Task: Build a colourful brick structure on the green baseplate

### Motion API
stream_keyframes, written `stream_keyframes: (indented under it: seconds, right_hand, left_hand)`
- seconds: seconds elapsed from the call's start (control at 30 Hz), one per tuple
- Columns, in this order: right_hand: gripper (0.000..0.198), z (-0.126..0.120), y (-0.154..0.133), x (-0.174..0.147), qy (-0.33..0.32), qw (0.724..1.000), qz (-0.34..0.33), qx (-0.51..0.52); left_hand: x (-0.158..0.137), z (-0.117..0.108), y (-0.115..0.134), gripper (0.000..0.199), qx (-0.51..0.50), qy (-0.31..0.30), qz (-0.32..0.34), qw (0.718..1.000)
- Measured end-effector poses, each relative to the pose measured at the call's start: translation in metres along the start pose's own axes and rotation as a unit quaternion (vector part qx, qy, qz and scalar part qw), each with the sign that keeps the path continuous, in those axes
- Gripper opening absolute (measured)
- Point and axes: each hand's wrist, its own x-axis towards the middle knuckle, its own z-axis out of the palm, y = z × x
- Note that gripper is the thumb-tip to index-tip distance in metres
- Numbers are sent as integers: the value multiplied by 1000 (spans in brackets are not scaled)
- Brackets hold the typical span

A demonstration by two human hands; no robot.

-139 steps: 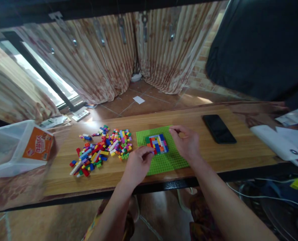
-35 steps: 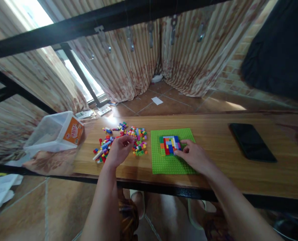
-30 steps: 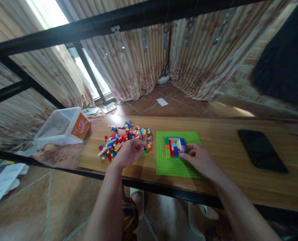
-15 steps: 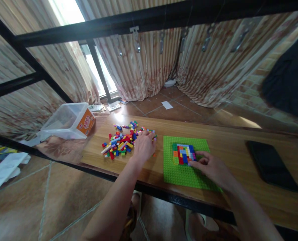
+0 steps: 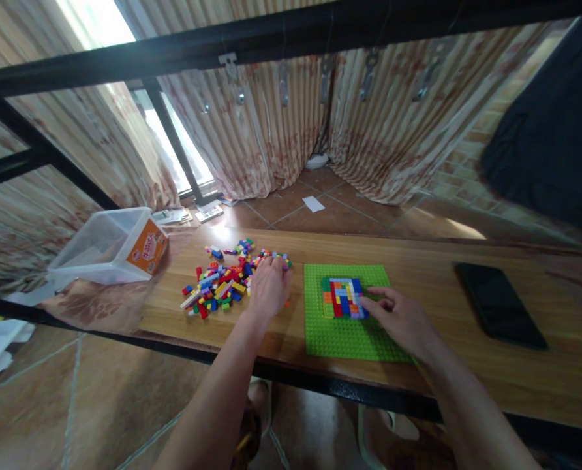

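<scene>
A heap of small colourful toy building bricks (image 5: 222, 284) lies on the left of the wooden bench. My left hand (image 5: 270, 284) reaches over its right side, fingers stretched forward and down among the bricks; the fingertips are partly hidden. On the green studded baseplate (image 5: 320, 336) sits a flat, roughly square patch of multicoloured bricks (image 5: 342, 298), with an outline of yellow at its lower left corner. My right hand (image 5: 401, 316) is at the patch's right edge, thumb and forefinger slightly apart near the bricks there. No brick shows clearly between them.
A dark phone or tablet (image 5: 499, 303) lies on the bench (image 5: 428, 267) to the right. Beyond the left end stands a clear plastic box (image 5: 100, 251) with an orange label. A black metal bar (image 5: 271, 39) with hanging hooks crosses above, before striped curtains (image 5: 271, 143).
The whole view has shifted, so the bench appears further left. My right hand has moved slightly up along the brick patch's right edge. My left hand stays at the heap.
</scene>
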Motion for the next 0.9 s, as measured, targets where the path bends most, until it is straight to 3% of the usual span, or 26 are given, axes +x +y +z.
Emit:
stream_keyframes:
  seconds: [0.07,0.13,0.23,0.3,0.33,0.4,0.47,0.7,0.9]
  right_hand:
    - [43,0,-6,-1,75,996,-5,49]
    - [38,3,-14,-5,130,983,-30,123]
    - [30,16,-30,-12,110,969,-104,193]
    - [25,26,-40,-17,85,964,-154,201]
    - [22,30,-44,-18,67,963,-174,195]
    - [16,36,-50,-21,64,962,-199,175]
    - [12,39,-52,-22,77,963,-204,157]
    - [14,36,-49,-22,86,966,-197,145]
    - [17,40,-48,-22,60,965,-198,162]
  left_hand:
    - [-1,-1,5,10,-130,-6,-40,991]
    - [-4,0,13,8,-309,-27,-94,946]
    - [-14,8,32,25,-564,-90,-188,799]
    - [-23,13,45,36,-657,-146,-237,700]
    - [-26,15,50,38,-683,-163,-257,664]
    - [-31,18,56,36,-705,-174,-285,625]
    - [-34,19,59,33,-708,-173,-295,618]
    - [-32,16,56,33,-700,-155,-269,643]
    - [-33,16,55,27,-715,-167,-265,625]
